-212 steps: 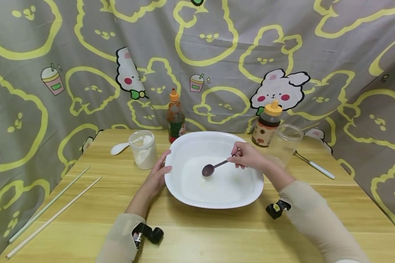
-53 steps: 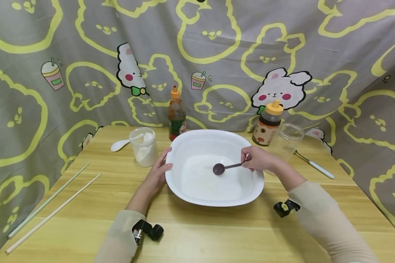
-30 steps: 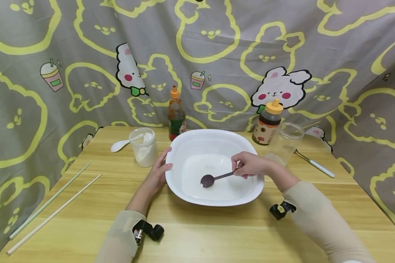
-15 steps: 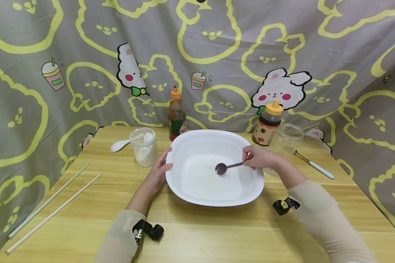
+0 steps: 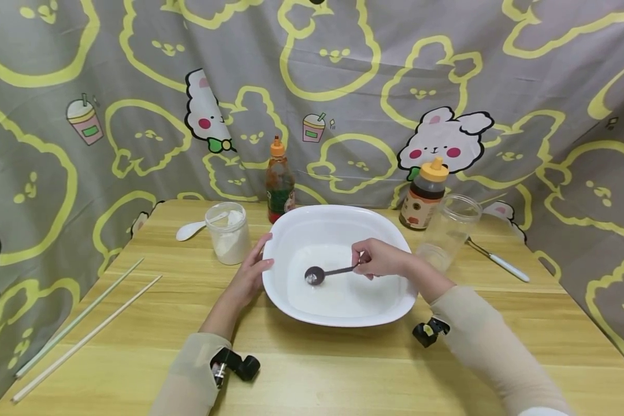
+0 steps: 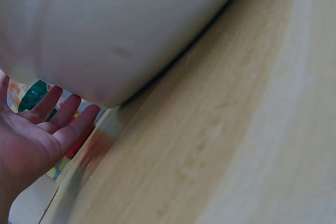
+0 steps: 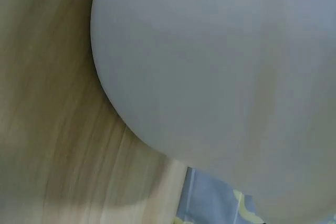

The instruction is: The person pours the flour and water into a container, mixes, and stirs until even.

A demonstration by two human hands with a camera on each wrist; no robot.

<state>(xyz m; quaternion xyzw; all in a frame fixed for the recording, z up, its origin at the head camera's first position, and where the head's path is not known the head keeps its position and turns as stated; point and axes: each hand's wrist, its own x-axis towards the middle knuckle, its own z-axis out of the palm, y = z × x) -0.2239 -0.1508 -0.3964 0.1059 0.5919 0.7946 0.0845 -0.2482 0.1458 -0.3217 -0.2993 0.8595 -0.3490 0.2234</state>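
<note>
A white oval basin [image 5: 338,319] stands mid-table with a thin whitish layer in its bottom. My right hand [image 5: 379,258] reaches over its right side and pinches the handle of a dark brown spoon [image 5: 314,275]. The spoon's round bowl is low in the basin, left of centre, with a pale patch in it. At the basin's left side, my left hand [image 5: 248,273] steadies the rim; the left wrist view shows its fingers [image 6: 68,114] extended against the outer wall. In the right wrist view the basin wall [image 7: 210,77] hides my right hand and the spoon.
Behind the left hand stand a jar of white powder [image 5: 230,240], a white spoon [image 5: 189,230] and a red sauce bottle [image 5: 279,188]. Back right are a yellow-capped dark bottle [image 5: 423,196], a clear jar [image 5: 447,231] and a light-handled utensil [image 5: 507,267]. Two long sticks [image 5: 91,332] lie left.
The spoon has swept back and forth inside the basin; in the last half second it has moved left with my right hand. My left hand stays at the rim.
</note>
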